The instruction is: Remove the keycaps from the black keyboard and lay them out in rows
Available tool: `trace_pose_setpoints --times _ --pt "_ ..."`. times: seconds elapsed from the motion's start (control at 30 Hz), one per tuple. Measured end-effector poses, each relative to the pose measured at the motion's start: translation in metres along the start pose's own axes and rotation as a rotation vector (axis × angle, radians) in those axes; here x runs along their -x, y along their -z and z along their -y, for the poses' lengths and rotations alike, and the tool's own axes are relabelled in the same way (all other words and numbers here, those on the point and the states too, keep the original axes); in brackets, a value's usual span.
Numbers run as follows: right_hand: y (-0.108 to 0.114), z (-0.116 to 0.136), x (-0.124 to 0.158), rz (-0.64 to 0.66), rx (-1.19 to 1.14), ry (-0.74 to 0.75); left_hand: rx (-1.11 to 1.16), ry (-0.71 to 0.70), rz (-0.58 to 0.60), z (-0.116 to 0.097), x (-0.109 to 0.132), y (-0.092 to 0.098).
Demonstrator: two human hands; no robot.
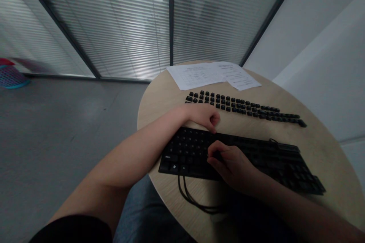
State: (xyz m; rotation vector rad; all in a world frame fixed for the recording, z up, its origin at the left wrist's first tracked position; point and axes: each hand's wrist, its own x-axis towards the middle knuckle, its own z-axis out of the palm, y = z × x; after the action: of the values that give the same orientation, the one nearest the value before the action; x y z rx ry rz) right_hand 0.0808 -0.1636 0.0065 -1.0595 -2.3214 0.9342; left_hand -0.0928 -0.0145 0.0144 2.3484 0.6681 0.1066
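A black keyboard (182,148) lies on the round table, and small pale spots show across its left half, where keycaps seem to be off. My right hand (232,163) is over the middle of the keyboard, thumb and fingertips pinched together; anything between them is too small to make out. Just beyond the keyboard's back edge, my left hand (201,115) rests with curled fingers, and its palm is hidden. Loose black keycaps (228,103) stand in several rows behind my left hand, which covers part of the nearest row.
Printed papers (199,74) lie at the far side of the wooden table (155,102). A black cable (186,195) loops over the near edge. Glass panels with blinds (128,26) stand behind, a white wall at right. A basket (13,76) is on the floor at left.
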Motion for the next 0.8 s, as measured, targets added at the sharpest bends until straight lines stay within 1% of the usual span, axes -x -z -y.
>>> trace_pose_setpoints --times 0.1,0.2,0.27,0.33,0.4,0.5,0.57,0.67,0.73,0.8 --pt "-0.002 -0.001 0.002 -0.029 0.016 0.037 -0.007 0.013 0.003 -0.001 0.0 0.0" --pt "-0.004 -0.006 0.004 -0.082 -0.095 0.005 -0.02 0.023 0.007 0.0 0.0 0.0" --pt "-0.006 -0.01 0.006 -0.163 -0.226 -0.027 -0.027 0.026 0.004 0.0 0.0 0.0" --pt "-0.01 -0.015 0.007 -0.284 -0.355 -0.063 -0.032 0.03 -0.004 0.0 0.0 -0.001" --pt "-0.014 -0.017 0.008 -0.372 -0.422 -0.084 -0.031 0.026 -0.01 0.0 0.001 0.0" --pt "-0.015 -0.019 0.009 -0.376 -0.399 -0.068 0.031 -0.004 -0.038 -0.003 0.005 0.005" --pt "-0.009 -0.018 0.009 -0.39 -0.352 -0.074 0.143 -0.025 -0.066 -0.007 0.011 0.01" --pt "0.01 -0.015 0.006 -0.436 -0.268 -0.119 0.337 -0.053 -0.105 -0.014 0.019 0.018" --pt "0.025 -0.013 0.003 -0.482 -0.243 -0.139 0.365 -0.08 -0.142 -0.019 0.022 0.021" --pt "0.038 -0.011 -0.001 -0.539 -0.268 -0.136 0.315 -0.109 -0.18 -0.025 0.023 0.022"
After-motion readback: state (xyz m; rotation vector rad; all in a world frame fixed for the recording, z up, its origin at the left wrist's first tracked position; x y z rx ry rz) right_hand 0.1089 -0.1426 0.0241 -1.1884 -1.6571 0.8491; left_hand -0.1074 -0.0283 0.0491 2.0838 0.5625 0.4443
